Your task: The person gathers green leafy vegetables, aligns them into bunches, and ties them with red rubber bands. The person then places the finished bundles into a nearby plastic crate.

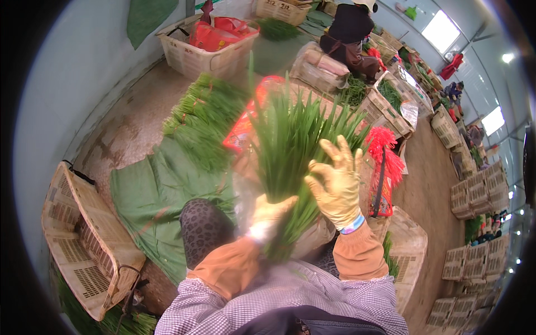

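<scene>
A large bunch of long green leaves, perhaps Chinese chives (pixel 289 146), stands upright before my chest. My left hand (pixel 270 213), in a pale yellow glove, grips it low down, around the stems. My right hand (pixel 337 184), gloved alike, is raised at the bunch's right side with its fingers spread; its thumb and forefinger are near the leaves, and whether they pinch any I cannot tell. Left of the bunch, tied bundles of the same greens (pixel 205 113) lie in a row beside a green cloth (pixel 167 188).
A plastic crate (pixel 96 247) leans at the left. Another crate (pixel 209 60) holds red bags at the back. A red bag with a fringed tassel (pixel 381 180) is by my right hand. One person (pixel 349 29) sits ahead near filled crates; stacked crates (pixel 479 190) line the far right.
</scene>
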Tool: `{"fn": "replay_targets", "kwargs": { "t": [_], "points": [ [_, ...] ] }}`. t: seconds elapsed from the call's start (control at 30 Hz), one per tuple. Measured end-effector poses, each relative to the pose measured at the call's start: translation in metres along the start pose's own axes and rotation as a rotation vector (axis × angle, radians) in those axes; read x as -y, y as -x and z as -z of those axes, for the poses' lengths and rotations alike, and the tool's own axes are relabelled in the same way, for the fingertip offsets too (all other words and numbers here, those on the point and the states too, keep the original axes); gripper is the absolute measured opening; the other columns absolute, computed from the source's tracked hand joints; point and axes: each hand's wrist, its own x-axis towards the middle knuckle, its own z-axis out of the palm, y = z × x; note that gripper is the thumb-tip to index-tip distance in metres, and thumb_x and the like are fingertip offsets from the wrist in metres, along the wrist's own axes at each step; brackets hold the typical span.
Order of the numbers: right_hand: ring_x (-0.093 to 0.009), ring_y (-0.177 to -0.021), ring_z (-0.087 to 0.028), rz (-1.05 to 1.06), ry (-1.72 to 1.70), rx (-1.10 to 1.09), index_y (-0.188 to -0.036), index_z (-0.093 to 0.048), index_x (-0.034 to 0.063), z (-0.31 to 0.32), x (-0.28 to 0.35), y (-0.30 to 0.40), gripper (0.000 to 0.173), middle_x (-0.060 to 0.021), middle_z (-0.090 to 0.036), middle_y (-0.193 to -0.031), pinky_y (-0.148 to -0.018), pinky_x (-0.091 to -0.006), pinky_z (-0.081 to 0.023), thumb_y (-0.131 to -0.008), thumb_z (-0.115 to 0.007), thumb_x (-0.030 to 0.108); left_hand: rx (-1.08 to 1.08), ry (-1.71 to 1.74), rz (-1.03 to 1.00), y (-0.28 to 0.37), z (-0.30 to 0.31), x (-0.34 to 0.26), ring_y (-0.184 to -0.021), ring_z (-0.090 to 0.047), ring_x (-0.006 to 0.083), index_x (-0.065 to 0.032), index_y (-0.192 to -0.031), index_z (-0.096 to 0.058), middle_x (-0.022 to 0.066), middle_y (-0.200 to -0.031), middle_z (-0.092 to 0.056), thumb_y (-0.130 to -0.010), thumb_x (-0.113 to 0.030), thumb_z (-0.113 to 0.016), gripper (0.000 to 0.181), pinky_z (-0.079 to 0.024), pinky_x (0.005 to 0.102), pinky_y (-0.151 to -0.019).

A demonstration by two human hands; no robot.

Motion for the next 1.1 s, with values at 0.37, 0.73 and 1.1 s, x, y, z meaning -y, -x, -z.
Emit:
{"fn": "replay_targets", "kwargs": {
  "t": [0.37, 0.73, 1.1],
  "points": [
    [-0.027, -0.123, -0.054, 0.055, -0.029, 0.0, -0.112, -0.063, 0.0142, -0.049, 0.0, 0.045, 0.028, -0.0023, -0.066, -0.115, -0.119, -0.0545, -0.015, -0.085, -0.068, 0.02, -0.134, -0.26, 0.051, 0.006, -0.005, -0.016, -0.104, -0.058, 0.0212, 0.0072, -0.135, -0.048, 0.0139, -0.122, -0.061, -0.086, -0.049, -0.073, 0.079, -0.046, 0.0341, -0.094],
    [-0.029, -0.099, -0.065, 0.117, -0.219, -0.241, -0.099, -0.064, 0.0078, 0.0, 0.016, 0.023, 0.017, -0.0074, -0.071, -0.1, -0.091, -0.041, -0.05, -0.085, -0.063, -0.002, -0.106, -0.307, 0.004, 0.006, -0.004, -0.007, -0.094, -0.061, 0.0197, 0.0007, -0.118, -0.064, 0.0093, -0.106, -0.068, -0.09, -0.053, -0.066, 0.061, -0.046, 0.0335, -0.088],
    [-0.032, -0.138, -0.038, 0.005, 0.044, 0.075, -0.092, -0.062, 0.0079, -0.036, -0.017, -0.014, 0.008, -0.0089, -0.057, -0.129, -0.107, -0.0543, -0.035, -0.086, -0.065, 0.011, 0.007, -0.2, -0.073, -0.002, 0.001, 0.013, -0.08, -0.055, 0.0096, -0.0013, -0.109, -0.068, -0.0003, -0.094, -0.067, -0.094, -0.038, -0.067, 0.039, -0.046, 0.0289, -0.075]
  ]
}}
